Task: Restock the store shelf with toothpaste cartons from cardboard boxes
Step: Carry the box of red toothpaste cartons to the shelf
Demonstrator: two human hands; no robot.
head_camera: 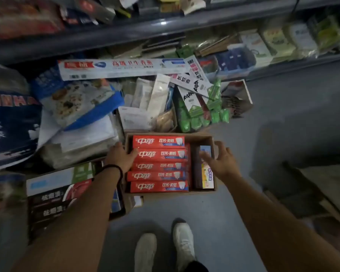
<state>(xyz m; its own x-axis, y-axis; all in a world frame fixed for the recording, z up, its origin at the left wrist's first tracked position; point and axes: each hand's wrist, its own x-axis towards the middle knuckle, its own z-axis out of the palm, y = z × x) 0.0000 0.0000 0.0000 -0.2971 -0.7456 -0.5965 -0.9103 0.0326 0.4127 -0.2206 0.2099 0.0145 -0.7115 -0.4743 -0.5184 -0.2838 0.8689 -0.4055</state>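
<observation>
View from above a cardboard box [192, 138] on the floor, in front of the lower shelf [302, 63]. From left to right: a second open box [47, 185] of dark and blue-green cartons at near left; the left hand [119, 156], a dark band at its wrist, resting on the main box's left rim with fingers bent over the left ends of the red toothpaste cartons [159, 164] — whether it actually grips one cannot be told; the red cartons themselves, five visible on top, lying flat and side by side, filling the box's left and middle; a narrow right compartment holding one upright yellow-and-blue carton [207, 173]; the right hand [221, 160], fingers spread and loosely curved, hovering at the box's right wall and holding nothing. Far behind, loose goods lie heaped — green packets [202, 118], white cartons [192, 83].

Likely risks: if the box is lifted by its thin walls, the cardboard may buckle and the tightly packed row may slide; the upright carton, unsupported, may tip.
</observation>
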